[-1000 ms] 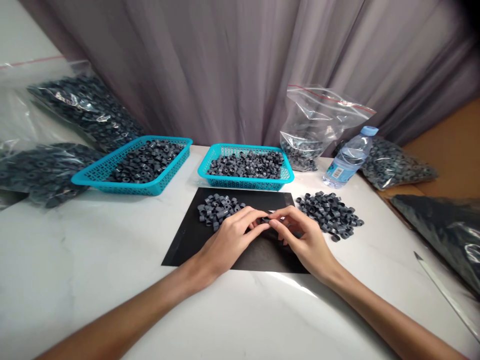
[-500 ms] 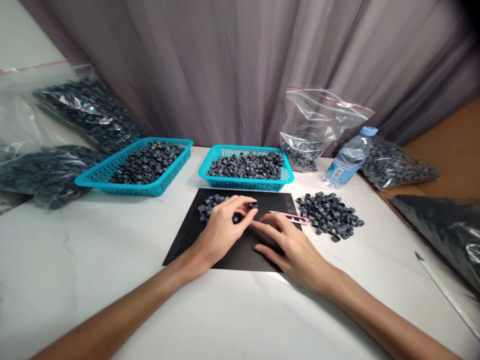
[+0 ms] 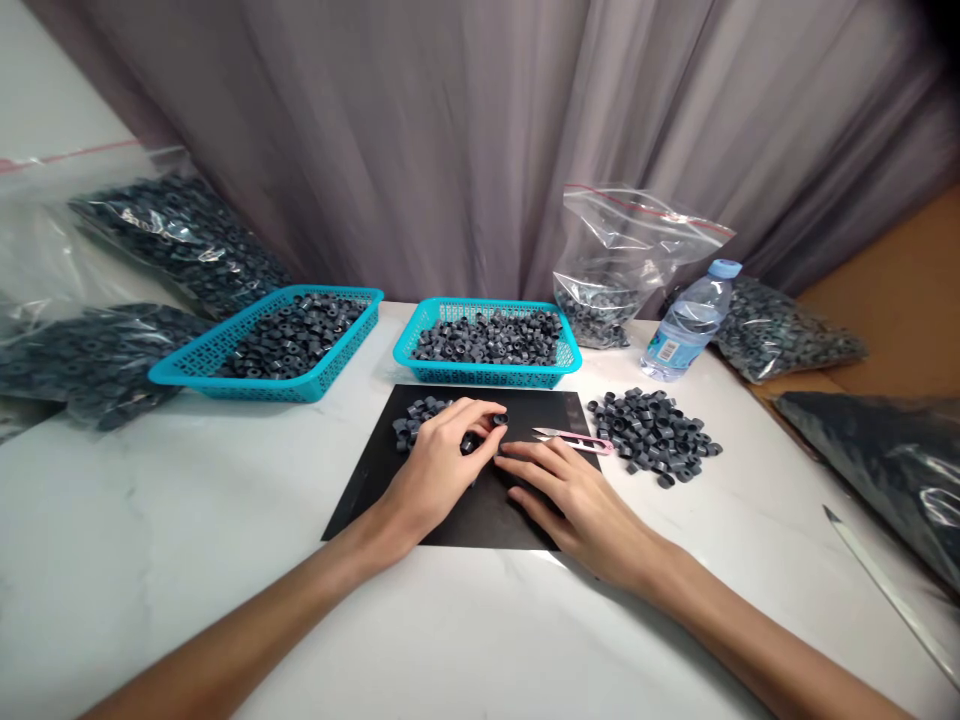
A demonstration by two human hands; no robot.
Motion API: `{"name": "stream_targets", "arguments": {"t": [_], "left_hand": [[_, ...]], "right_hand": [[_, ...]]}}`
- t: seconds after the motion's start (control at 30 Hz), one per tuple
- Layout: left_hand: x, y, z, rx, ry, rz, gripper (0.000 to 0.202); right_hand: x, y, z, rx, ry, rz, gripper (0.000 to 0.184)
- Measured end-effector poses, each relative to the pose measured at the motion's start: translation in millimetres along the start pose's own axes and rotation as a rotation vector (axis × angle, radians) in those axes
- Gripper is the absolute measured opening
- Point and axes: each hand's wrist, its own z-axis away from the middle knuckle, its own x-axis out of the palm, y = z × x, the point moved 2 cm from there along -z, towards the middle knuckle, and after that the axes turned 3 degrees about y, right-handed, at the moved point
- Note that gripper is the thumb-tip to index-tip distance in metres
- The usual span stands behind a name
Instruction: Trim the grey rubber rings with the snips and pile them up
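Note:
My left hand (image 3: 442, 455) pinches a small dark grey ring-shaped part (image 3: 500, 420) between thumb and fingertips above a black mat (image 3: 457, 520). More such parts (image 3: 420, 415) lie on the mat behind and under that hand, partly hidden by it. My right hand (image 3: 562, 485) rests low over the mat's right half, fingers stretched out and slightly apart, holding nothing. Its fingertips are close to the left thumb; whether they touch anything there I cannot tell. Just beyond the right hand lie pink-handled thread snips (image 3: 577, 440) at the mat's right edge.
A loose pile of grey parts (image 3: 656, 435) sits right of the mat. Behind stand two turquoise baskets, a middle one (image 3: 487, 378) and a left one (image 3: 247, 388), both filled with parts. Filled plastic bags (image 3: 180, 240), a water bottle (image 3: 686, 320) and a pale pointed strip (image 3: 885, 590) surround the workspace.
The right hand's fingers have lowered and flattened toward the mat. The left hand keeps its pinch on the part. The whole view has shifted slightly.

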Motion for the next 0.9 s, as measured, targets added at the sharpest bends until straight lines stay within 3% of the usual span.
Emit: {"name": "stream_targets", "arguments": {"t": [0.17, 0.7, 0.9], "left_hand": [[3.1, -1.7, 1.9, 0.017, 0.002, -0.006, 0.015], [4.1, -6.2, 2.3, 0.015, -0.008, -0.036, 0.014], [2.4, -4.3, 1.4, 0.021, -0.006, -0.042, 0.014]], "right_hand": [[3.5, -0.2, 0.1, -0.029, -0.059, 0.057, 0.037], [4.6, -0.3, 0.4, -0.052, -0.079, 0.073, 0.043], [1.8, 1.1, 0.2, -0.001, 0.035, -0.03, 0.039]]}}
